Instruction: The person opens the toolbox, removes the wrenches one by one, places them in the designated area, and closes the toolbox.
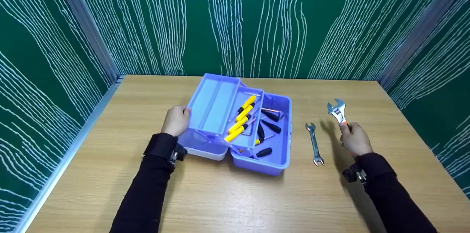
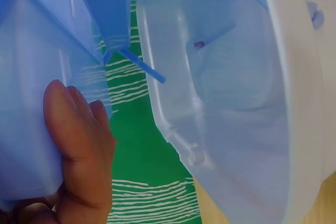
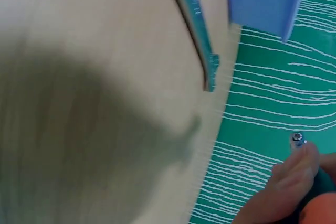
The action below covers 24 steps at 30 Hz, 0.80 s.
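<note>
My left hand point(image 1: 176, 120) grips the left edge of the raised upper tray point(image 1: 210, 110) of a blue toolbox point(image 1: 262, 167), which stands unfolded at the middle of the table. In the left wrist view, the fingers point(image 2: 73, 129) curl over the tray's blue wall. Several yellow-handled screwdrivers point(image 1: 240, 128) lie slanted in the lower tray. My right hand point(image 1: 355, 139) holds an adjustable wrench point(image 1: 337, 111) by its orange handle, jaw end pointing away, above the table at the right. To its left, a double open-end wrench point(image 1: 314, 145) lies on the wood.
Several black-handled tools point(image 1: 272, 126) lie in the toolbox's deep right compartment. A whitish lid point(image 1: 207, 153) spreads out under the trays at the left. Green walls with white wavy lines point(image 1: 227, 23) enclose the wooden table point(image 1: 235, 203) at the back and sides.
</note>
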Each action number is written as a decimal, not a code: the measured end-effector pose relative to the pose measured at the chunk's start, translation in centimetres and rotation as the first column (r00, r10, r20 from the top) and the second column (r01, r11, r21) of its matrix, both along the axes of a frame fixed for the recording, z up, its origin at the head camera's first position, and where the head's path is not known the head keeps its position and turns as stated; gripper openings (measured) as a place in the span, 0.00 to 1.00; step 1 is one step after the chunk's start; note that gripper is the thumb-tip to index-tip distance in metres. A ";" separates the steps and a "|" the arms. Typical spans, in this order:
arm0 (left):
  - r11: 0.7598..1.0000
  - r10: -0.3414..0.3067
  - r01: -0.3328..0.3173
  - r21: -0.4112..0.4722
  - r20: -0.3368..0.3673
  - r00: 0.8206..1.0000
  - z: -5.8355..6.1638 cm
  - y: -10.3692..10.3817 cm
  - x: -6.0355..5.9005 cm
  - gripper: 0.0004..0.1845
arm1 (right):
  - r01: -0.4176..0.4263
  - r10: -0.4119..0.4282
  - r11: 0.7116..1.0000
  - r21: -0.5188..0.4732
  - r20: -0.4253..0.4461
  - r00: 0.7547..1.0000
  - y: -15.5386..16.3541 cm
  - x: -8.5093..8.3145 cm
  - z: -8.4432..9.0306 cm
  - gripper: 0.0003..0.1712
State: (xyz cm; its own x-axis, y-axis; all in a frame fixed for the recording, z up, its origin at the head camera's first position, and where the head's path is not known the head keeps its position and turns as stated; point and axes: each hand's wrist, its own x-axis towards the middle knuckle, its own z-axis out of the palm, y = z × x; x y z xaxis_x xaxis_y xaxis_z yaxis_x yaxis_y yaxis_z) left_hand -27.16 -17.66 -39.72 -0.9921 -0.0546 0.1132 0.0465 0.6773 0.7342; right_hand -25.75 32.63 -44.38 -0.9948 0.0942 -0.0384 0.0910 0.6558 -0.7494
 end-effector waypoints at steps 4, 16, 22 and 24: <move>1.000 0.000 0.000 0.002 -0.004 1.000 0.0 0.0 0.0 0.19 | -0.012 0.010 0.999 0.050 0.047 0.999 0.2 -0.2 -0.5 0.24; 1.000 -0.008 0.007 -0.026 -0.028 1.000 0.0 0.0 0.0 0.21 | -0.094 0.075 0.993 0.073 0.223 0.972 0.5 -0.5 -0.9 0.32; 1.000 -0.008 0.008 -0.021 -0.024 1.000 0.0 -0.1 -0.1 0.19 | -0.100 0.082 0.994 0.050 0.280 0.956 0.6 -0.6 -0.9 0.32; 1.000 -0.010 0.010 -0.019 -0.021 1.000 0.0 -0.2 -0.1 0.19 | -0.091 0.073 0.995 0.051 0.285 0.956 0.6 -0.6 -0.9 0.31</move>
